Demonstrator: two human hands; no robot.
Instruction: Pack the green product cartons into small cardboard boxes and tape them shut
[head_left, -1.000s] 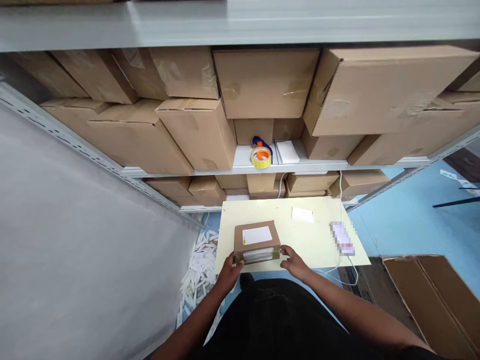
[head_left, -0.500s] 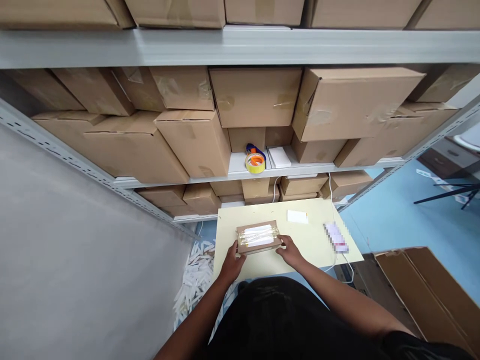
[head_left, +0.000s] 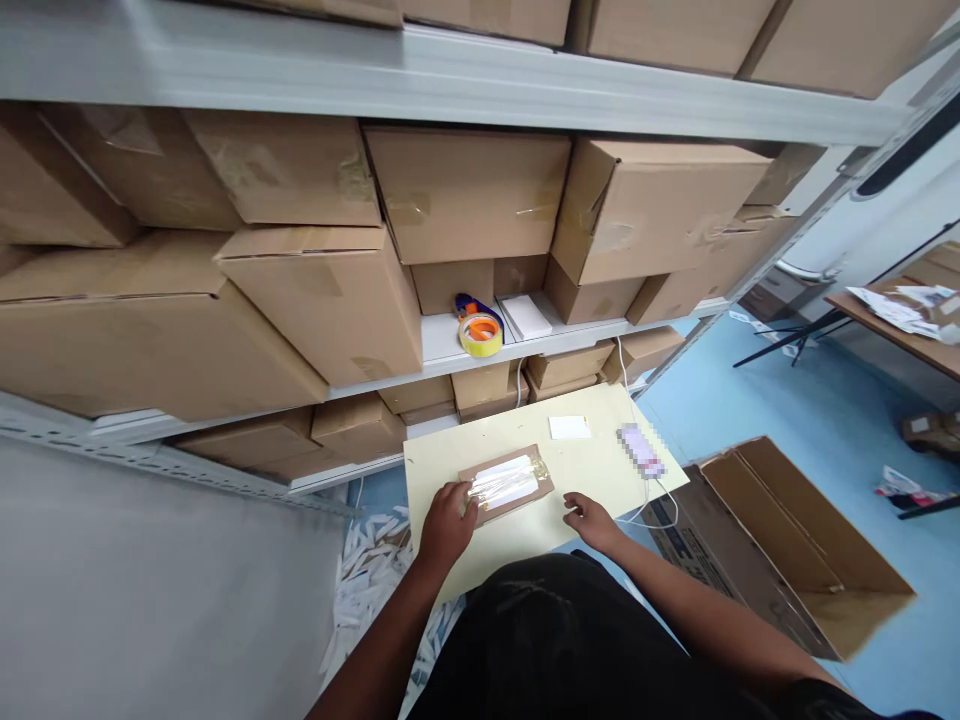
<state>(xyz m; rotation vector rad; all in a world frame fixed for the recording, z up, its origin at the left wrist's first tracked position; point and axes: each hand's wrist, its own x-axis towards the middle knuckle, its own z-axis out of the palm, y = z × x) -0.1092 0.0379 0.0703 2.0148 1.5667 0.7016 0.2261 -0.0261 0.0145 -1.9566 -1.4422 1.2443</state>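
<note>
A small cardboard box [head_left: 504,483] lies on the pale yellow tabletop [head_left: 450,560], with a white label under shiny clear tape on its upper face. My left hand [head_left: 448,522] grips its left end, fingers over the top edge and thumb at the near side. To the right of the box, my right hand [head_left: 591,522] hangs over the table's near edge, apart from the box, with loosely bent fingers and nothing in them. A white card [head_left: 569,427] lies beyond the box.
Shelves of cartons [head_left: 469,195] rise behind the table. A tape dispenser [head_left: 481,330] and a white paper stack [head_left: 526,316] sit on the middle shelf. A blurred-out device [head_left: 641,450] with cables lies at right. A large open carton [head_left: 795,550] and white paper scraps [head_left: 367,590] are on the floor.
My right hand has let go of the box and moved right, away from it. The left hand keeps hold of its end, and the box looks slightly turned. The view has swung right.
</note>
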